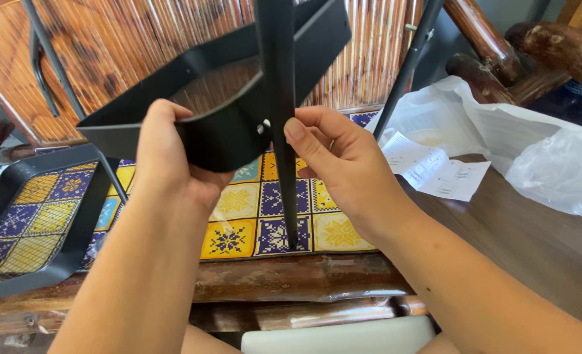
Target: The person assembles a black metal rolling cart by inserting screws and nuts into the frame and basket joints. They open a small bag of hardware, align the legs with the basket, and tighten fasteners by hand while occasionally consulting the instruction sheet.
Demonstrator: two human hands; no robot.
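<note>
Black metal frame [225,124] is clasped by the left hand [166,157]; its upright leg [284,131], pointing down, is pinched by the right hand [337,164].

A dark wooden table [533,242] carries a patterned yellow-and-purple mat [251,216], a paper sheet [435,172] and clear plastic wrapping [540,157].

I am looking down on a dark wooden table [540,249] that is filling the lower right. Left of it, a cloth [251,216] patterned in yellow, blue and purple squares is lying flat. Behind the table a reed screen [120,39] is standing as a wall, catching warm daylight. On the table's far side, crumpled clear plastic wrap [540,151] and a printed paper sheet [435,170] are resting. Beyond them, rough log furniture [540,46] is showing in the upper right corner.
</note>
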